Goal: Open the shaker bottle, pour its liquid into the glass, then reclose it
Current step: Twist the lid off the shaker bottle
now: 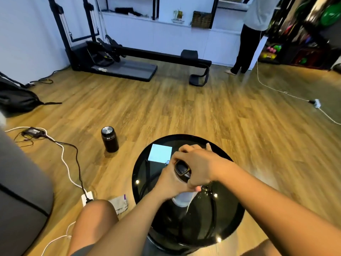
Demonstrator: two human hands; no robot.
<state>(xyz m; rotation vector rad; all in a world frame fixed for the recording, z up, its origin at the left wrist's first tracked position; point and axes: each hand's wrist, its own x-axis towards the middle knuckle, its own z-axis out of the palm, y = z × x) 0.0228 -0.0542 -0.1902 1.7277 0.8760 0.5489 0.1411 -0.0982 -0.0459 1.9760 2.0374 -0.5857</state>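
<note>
The shaker bottle stands on the round black glass table, its whitish lower body showing below my hands. Its black lid with a yellow trim peeks out between my fingers. My left hand wraps around the bottle's upper body from the left. My right hand sits over the top, fingers closed around the lid. What looks like a clear glass stands just right of the bottle, mostly hidden under my right wrist. Whether the lid is loose or tight cannot be seen.
A white square sheet lies on the table's far side. On the wooden floor to the left stand a black flask, cables and a power strip. My knee is beside the table. A person stands at the back right.
</note>
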